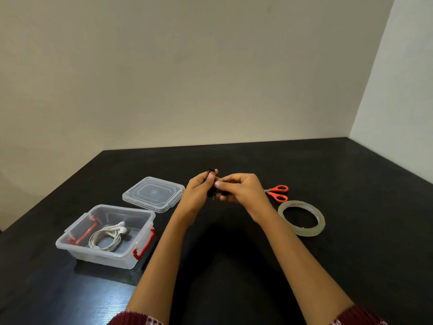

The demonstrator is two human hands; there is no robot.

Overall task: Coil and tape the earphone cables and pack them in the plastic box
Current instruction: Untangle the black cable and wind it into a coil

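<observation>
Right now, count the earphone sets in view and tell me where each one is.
2. The white earphones lie coiled in the plastic box; the black earphones are held between the left hand and right hand, which hide most of that set.

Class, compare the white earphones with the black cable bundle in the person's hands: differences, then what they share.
The white earphones lie in the open plastic box; the black cable bundle is held above the table. The white earphones are untouched; the left hand and right hand grip the black cable bundle. The white coil shows fully; the black one is mostly hidden. Both are cables.
</observation>
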